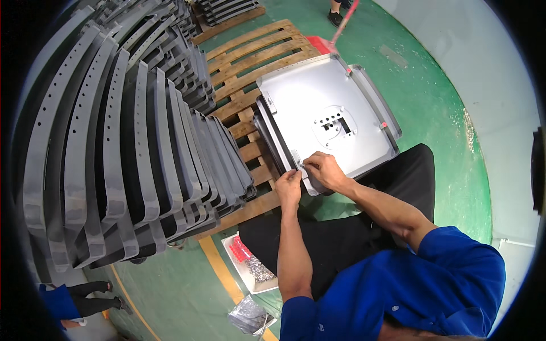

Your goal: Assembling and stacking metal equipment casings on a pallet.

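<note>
The left hand (289,184) and right hand (326,170) seem to hide whatever they pinch; the top edge cuts off someone's leg (335,7); metal bits (261,271) look indistinct.

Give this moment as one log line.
Left hand: at nearest corner of silver rectangular metal panel; Right hand: at same corner; White rectangular tray: red, silver parts inside

Two foreground hands (288,186) (325,169), one tray (244,274), one bag (249,316)
</note>
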Demonstrator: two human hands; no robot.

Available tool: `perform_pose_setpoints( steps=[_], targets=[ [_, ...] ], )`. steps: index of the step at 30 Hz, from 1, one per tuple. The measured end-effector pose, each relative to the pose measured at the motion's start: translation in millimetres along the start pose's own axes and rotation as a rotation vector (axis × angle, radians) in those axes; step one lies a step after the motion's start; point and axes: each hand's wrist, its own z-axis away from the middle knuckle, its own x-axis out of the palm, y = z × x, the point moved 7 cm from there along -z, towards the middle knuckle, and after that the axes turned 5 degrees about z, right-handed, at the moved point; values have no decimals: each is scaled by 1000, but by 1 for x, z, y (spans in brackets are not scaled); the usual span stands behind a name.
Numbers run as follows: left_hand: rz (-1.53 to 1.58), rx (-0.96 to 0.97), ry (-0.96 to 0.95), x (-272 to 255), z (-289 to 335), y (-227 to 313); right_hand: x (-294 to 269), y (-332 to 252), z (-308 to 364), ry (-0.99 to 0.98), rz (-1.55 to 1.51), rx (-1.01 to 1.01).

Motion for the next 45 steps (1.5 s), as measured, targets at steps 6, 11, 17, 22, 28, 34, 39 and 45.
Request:
perform_pose_setpoints(
  steps=[6,11,17,22,28,34,39,45],
  targets=[
    [20,43,22,0,-3,-4,1,-2,-2,24,24,-1],
    [-16,15,1,3,0,3,1,1,-5,1,43,60],
    [15,28,10,2,-3,-3,2,-3,-7,-14,41,51],
    [16,29,22,0,-4,-5,3,-14,-10,-18,93,-37],
    [-21,26,18,0,-2,0,9,-21,-12,5,181,-128],
    [-34,37,17,2,4,8,20,-25,-15,-11,395,-207],
    [2,11,4,1,2,3,15,-29,-13,12,329,-161],
    [-61,-7,15,1,2,2,15,-26,-9,4,343,-164]
  ],
)
